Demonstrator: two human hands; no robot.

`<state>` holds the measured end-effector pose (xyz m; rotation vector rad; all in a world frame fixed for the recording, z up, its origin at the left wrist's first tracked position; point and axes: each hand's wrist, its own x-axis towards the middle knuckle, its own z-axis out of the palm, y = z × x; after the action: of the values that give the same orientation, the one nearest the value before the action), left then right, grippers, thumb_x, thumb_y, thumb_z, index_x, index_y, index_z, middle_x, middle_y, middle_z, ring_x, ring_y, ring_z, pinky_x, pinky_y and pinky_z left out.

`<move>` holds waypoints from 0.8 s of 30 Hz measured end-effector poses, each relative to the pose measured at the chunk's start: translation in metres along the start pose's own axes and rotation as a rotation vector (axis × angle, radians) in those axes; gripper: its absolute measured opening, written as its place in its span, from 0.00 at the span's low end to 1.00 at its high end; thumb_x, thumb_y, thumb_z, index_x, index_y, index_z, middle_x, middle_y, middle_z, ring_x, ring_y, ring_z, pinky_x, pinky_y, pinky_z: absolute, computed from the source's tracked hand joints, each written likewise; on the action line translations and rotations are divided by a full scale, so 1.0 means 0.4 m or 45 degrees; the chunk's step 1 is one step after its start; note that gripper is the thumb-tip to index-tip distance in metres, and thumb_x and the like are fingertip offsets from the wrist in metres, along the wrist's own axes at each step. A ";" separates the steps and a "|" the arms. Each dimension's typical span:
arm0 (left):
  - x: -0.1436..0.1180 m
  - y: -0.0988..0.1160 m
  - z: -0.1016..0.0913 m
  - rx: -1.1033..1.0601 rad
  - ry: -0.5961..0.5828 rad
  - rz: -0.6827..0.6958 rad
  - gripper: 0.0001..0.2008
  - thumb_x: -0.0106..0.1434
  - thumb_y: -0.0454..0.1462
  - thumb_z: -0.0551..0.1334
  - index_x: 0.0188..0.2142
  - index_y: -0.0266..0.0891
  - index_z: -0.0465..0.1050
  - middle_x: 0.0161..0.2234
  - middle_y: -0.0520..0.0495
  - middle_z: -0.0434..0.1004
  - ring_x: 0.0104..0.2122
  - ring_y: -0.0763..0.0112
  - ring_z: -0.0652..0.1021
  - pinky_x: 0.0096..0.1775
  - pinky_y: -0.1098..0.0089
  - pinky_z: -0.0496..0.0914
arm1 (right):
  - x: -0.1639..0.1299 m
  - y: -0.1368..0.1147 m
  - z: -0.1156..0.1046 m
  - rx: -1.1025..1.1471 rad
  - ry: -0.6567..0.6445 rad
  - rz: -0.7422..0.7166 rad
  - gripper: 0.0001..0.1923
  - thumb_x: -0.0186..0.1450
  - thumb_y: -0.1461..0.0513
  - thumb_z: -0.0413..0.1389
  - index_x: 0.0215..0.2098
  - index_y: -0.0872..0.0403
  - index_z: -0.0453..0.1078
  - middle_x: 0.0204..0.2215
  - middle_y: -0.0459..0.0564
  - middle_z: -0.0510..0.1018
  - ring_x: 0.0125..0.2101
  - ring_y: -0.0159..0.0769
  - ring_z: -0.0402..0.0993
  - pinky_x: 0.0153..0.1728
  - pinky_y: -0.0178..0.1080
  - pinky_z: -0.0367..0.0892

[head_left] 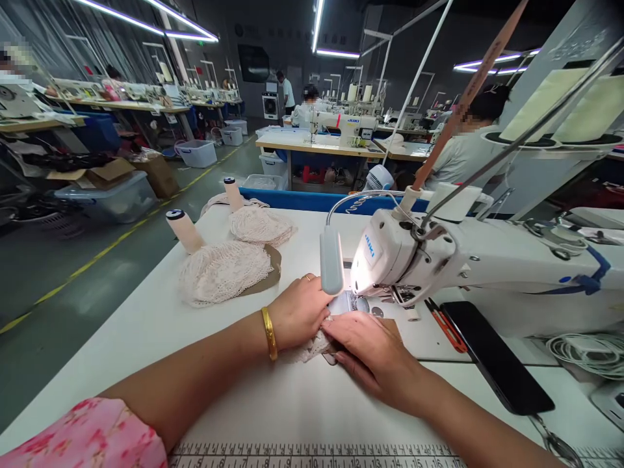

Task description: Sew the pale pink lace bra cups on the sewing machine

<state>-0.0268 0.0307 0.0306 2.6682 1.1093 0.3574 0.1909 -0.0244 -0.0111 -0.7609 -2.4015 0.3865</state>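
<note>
My left hand point(298, 311), with a gold bangle at the wrist and a ring, rests on a small piece of pale lace point(312, 346) lying on the white table point(146, 325) just before the needle of a white sewing machine point(439, 260). My right hand point(373, 351) lies flat next to it, fingers pressing the same lace. Both hands meet under the lit machine head. Most of the lace is hidden beneath them.
Two piles of lace pieces point(221, 272) point(258, 224) lie at the left with two thread cones point(182, 231) point(233, 193). A black phone point(494, 357) and red-handled snips point(443, 325) lie to the right. A cable coil point(589, 351) sits far right. Other people work at distant machines.
</note>
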 end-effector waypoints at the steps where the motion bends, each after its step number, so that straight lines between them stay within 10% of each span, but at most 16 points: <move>1: -0.001 -0.001 -0.005 -0.004 -0.034 -0.018 0.09 0.66 0.30 0.61 0.45 0.40 0.73 0.48 0.43 0.77 0.48 0.58 0.77 0.52 0.62 0.71 | -0.001 -0.001 0.006 -0.010 0.009 -0.028 0.23 0.75 0.64 0.53 0.67 0.49 0.62 0.49 0.54 0.79 0.46 0.45 0.72 0.46 0.48 0.69; 7: -0.008 0.003 -0.031 -0.105 -0.337 -0.132 0.04 0.65 0.38 0.63 0.40 0.42 0.73 0.37 0.50 0.77 0.36 0.65 0.76 0.39 0.69 0.69 | -0.018 -0.001 0.017 -0.045 0.024 -0.040 0.13 0.73 0.68 0.52 0.49 0.49 0.74 0.35 0.48 0.75 0.36 0.38 0.67 0.37 0.41 0.63; 14: -0.006 0.028 0.004 -0.439 -0.029 -0.238 0.02 0.59 0.33 0.57 0.30 0.41 0.66 0.30 0.52 0.71 0.27 0.71 0.69 0.31 0.70 0.65 | -0.018 0.002 -0.034 0.146 0.069 0.204 0.11 0.71 0.67 0.51 0.41 0.49 0.74 0.32 0.46 0.76 0.35 0.37 0.70 0.38 0.41 0.65; 24: 0.005 0.055 0.042 -1.136 -0.005 -0.468 0.07 0.55 0.37 0.61 0.36 0.41 0.68 0.27 0.55 0.70 0.27 0.71 0.72 0.30 0.72 0.67 | -0.022 0.004 -0.041 0.360 0.110 0.539 0.08 0.72 0.61 0.54 0.34 0.49 0.71 0.30 0.43 0.76 0.33 0.35 0.71 0.36 0.37 0.66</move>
<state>-0.0055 0.0152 0.0215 1.6593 1.0658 0.5967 0.2075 -0.0266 -0.0026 -1.1245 -2.0364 0.8241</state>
